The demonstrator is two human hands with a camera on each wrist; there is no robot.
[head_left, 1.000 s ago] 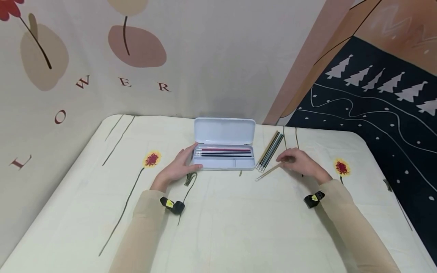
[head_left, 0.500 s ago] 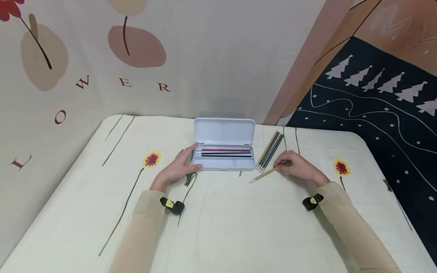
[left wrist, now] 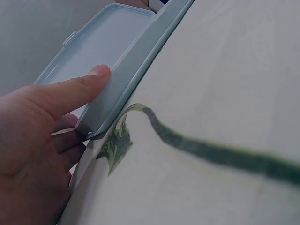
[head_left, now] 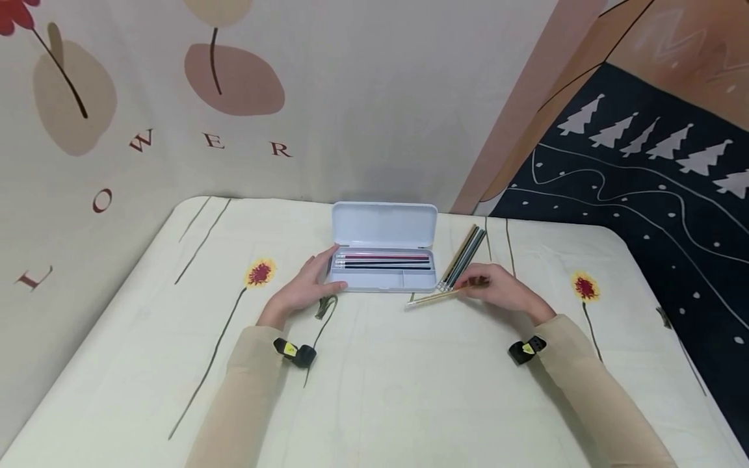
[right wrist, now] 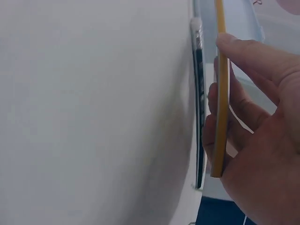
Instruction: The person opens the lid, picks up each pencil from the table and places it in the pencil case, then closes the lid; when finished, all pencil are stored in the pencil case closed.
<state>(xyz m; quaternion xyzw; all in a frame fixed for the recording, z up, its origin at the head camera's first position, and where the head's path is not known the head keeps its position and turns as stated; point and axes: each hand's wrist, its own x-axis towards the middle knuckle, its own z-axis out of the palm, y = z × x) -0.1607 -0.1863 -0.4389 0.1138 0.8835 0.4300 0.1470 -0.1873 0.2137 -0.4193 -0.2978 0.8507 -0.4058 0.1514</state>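
Cloth-covered worktop [head_left: 386,390] carries the case [head_left: 368,279], your left grip [head_left: 300,289] holding its left end while your right grip [head_left: 497,286] pinches a yellow pencil [head_left: 435,298] by its front right corner, probably light, stiff, slick, best held mid-shaft.

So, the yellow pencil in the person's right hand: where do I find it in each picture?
Head: the yellow pencil is slightly right of and below centre, held in the right hand.
Left wrist: I can't make it out here.
Right wrist: right of centre, nearly vertical, running off the top edge.
Shared landmark: the pale blue pencil case, upper left in the left wrist view, upper right in the right.
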